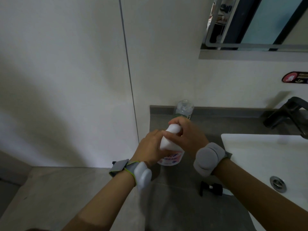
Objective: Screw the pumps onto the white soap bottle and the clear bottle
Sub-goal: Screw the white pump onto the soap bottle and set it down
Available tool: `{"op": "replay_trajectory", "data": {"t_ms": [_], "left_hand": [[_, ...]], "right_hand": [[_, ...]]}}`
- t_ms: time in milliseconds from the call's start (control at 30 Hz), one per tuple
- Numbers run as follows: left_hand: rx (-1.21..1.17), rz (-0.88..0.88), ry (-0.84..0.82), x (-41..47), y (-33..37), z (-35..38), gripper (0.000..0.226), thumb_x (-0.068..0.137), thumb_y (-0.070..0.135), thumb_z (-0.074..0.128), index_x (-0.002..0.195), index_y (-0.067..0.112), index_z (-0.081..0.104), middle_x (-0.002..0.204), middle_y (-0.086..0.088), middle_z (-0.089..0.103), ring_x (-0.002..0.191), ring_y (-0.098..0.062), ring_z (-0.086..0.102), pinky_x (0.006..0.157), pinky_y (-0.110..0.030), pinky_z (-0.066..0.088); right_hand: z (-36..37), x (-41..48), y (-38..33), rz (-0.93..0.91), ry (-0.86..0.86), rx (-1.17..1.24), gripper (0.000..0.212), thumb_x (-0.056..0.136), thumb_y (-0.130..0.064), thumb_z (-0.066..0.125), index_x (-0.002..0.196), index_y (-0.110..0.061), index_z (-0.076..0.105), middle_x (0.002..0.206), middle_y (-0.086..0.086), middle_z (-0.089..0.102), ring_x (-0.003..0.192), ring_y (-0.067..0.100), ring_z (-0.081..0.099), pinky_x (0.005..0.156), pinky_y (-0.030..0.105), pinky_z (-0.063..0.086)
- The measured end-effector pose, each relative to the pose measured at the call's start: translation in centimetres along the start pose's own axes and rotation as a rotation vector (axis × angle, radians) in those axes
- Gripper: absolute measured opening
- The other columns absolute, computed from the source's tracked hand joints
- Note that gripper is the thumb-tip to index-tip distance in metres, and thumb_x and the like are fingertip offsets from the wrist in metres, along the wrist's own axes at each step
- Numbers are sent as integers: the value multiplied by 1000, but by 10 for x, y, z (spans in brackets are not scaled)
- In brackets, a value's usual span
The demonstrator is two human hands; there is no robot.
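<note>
The white soap bottle (171, 157) stands on the grey counter (241, 124), its pink label showing low down. My left hand (150, 147) wraps the bottle's body from the left. My right hand (186, 132) is closed over the white pump (173, 129) on top of it. Behind, against the wall, the clear bottle (184, 108) stands with its neck bare. A black pump (211, 189) lies on the counter near the front, under my right forearm.
A white basin (266, 155) with a metal drain (278, 183) fills the right side. A black faucet (286, 114) rises behind it. A mirror cabinet hangs on the wall above. To the left the counter ends at a wall, with tiled floor below.
</note>
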State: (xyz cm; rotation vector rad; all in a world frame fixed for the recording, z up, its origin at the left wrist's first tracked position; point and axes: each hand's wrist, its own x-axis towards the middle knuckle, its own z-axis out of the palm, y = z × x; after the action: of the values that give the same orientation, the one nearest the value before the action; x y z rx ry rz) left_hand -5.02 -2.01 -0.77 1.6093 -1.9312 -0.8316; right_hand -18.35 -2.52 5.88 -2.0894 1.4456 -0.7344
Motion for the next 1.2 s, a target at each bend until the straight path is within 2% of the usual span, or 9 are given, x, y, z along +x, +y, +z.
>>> {"op": "replay_trajectory", "data": {"t_ms": [133, 267, 367, 533, 700, 800, 900, 1100, 1200], "left_hand": [[-12, 18, -21, 1, -2, 0, 52, 66, 49, 71, 107, 25, 50, 101, 0, 54, 90, -15, 49, 79, -31, 39], [-32, 62, -10, -1, -1, -1, 50, 66, 50, 69, 108, 28, 51, 105, -2, 58, 91, -14, 48, 81, -31, 39], [-30, 78, -12, -1, -1, -2, 50, 67, 47, 71, 108, 26, 52, 108, -6, 60, 96, -20, 53, 82, -31, 39], [-30, 67, -29, 0, -2, 0, 54, 67, 49, 71, 111, 25, 52, 113, -7, 59, 102, -22, 53, 85, -31, 38], [-23, 78, -18, -1, -4, -1, 53, 65, 49, 71, 110, 29, 51, 111, -6, 59, 102, -24, 54, 87, -33, 40], [-33, 80, -13, -2, -3, -1, 55, 60, 56, 65, 108, 33, 50, 110, -4, 60, 101, -23, 55, 87, -37, 44], [-37, 87, -8, -1, -4, -1, 55, 60, 58, 63, 107, 33, 50, 109, -4, 60, 99, -23, 55, 84, -33, 42], [-69, 112, -45, 2, -5, -3, 53, 63, 58, 64, 108, 35, 48, 113, -2, 60, 99, -17, 53, 83, -31, 38], [-48, 115, -49, 7, -9, -3, 52, 67, 46, 71, 112, 31, 50, 114, -4, 59, 101, -19, 53, 85, -31, 37]], "right_hand": [[0, -3, 1, -46, -4, 5, 39, 78, -27, 63, 111, -9, 51, 112, 13, 59, 91, 11, 47, 80, 23, 38], [-5, -4, 3, -91, -79, 27, 41, 79, -22, 62, 116, -11, 48, 116, 13, 56, 92, 13, 50, 73, 14, 38], [-10, -7, 8, -109, -147, 98, 45, 79, -13, 61, 120, -7, 43, 123, 14, 51, 100, 15, 49, 79, 14, 41], [-11, -11, 15, -96, -159, 166, 47, 81, -6, 59, 123, -5, 39, 126, 14, 47, 107, 13, 46, 83, 5, 41], [-13, -9, 15, -117, -177, 192, 44, 80, -3, 58, 121, -4, 42, 126, 17, 49, 110, 20, 50, 89, 20, 44], [-14, -10, 14, -134, -177, 201, 43, 80, -2, 58, 121, -4, 43, 124, 17, 50, 109, 22, 51, 91, 25, 45], [-15, -11, 15, -132, -183, 201, 43, 81, -3, 57, 121, -4, 42, 125, 17, 49, 111, 24, 51, 93, 28, 44], [-18, -11, 18, -90, -188, 190, 47, 85, -19, 54, 127, -10, 37, 117, -4, 38, 92, 5, 48, 74, -1, 42], [-22, -10, 22, -6, -105, 214, 41, 89, -21, 46, 127, -9, 37, 106, -1, 42, 79, 3, 48, 68, 6, 43]]}}
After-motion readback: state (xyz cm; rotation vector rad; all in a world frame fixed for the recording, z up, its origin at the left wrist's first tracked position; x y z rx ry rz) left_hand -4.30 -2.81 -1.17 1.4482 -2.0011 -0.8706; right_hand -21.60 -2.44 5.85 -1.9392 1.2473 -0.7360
